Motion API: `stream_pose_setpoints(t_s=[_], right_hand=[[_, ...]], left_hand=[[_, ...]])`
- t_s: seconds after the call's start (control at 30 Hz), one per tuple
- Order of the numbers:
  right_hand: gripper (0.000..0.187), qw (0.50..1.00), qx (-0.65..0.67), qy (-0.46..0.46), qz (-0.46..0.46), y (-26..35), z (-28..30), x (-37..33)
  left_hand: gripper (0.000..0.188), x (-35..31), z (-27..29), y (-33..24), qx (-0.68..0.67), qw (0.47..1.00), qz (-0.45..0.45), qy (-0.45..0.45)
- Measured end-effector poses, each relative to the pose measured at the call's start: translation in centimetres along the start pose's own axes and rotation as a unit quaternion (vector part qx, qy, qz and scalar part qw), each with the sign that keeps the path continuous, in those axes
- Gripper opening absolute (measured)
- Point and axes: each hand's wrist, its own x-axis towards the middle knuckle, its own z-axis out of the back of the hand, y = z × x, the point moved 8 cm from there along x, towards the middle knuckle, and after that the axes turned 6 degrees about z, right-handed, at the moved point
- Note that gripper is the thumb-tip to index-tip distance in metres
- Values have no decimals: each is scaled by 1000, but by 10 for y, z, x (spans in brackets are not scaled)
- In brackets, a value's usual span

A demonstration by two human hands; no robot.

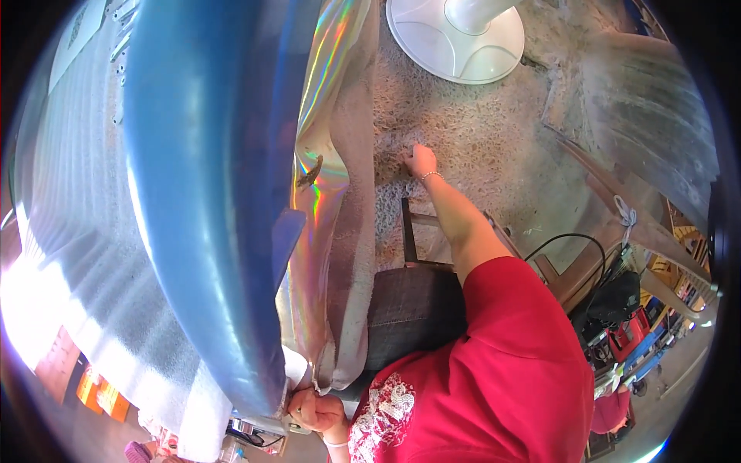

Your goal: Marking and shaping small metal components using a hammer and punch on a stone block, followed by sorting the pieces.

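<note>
My right hand (pixel 421 161) reaches out over the rough, speckled floor (pixel 463 131), its fingers curled closed. Whether anything is in them I cannot make out. My left hand (pixel 315 412) is low in the view, fingers bent and closed, by the bottom end of a large glossy blue curved piece (pixel 193 185). What it grips, if anything, is hidden. Beside the blue piece hangs a crumpled shiny rainbow film (pixel 315 231) with a torn-looking dark patch. Along it runs a greyish, wavy-edged sheet (pixel 356 208).
A ribbed whitish sheet (pixel 69 170) covers the left side. A round white pedestal base (pixel 463 54) stands on the floor ahead. At right are a brown chair-like frame (pixel 617 224), a black cable (pixel 575 235) and translucent plastic sheeting (pixel 656 108). A dark metal leg (pixel 409 235) stands near my knee.
</note>
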Motion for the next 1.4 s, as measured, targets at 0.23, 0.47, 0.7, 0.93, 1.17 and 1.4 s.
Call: stream_pose_setpoints(t_s=[0.23,0.47,0.7,0.93,1.17,1.4], right_hand=[[26,993,93,-76,-8,-31,4,-26],[27,985,160,-59,-28,-47,-13,-42],[21,982,170,16,82,-15,-3,-60],[18,971,222,45,71,-20,-27,-35],[19,983,161,-72,41,17,-29,-9],[24,986,99,-118,-65,13,-31,-2]], left_hand=[[15,11,-5,-12,-1,999,-38,3],[13,9,-4,-14,1,997,-82,-8],[17,-2,2,2,-15,998,-56,-12],[16,9,-1,-11,-14,996,-87,-22],[12,7,-2,-13,-13,995,-98,-20],[14,-4,-2,0,-27,998,-47,22]])
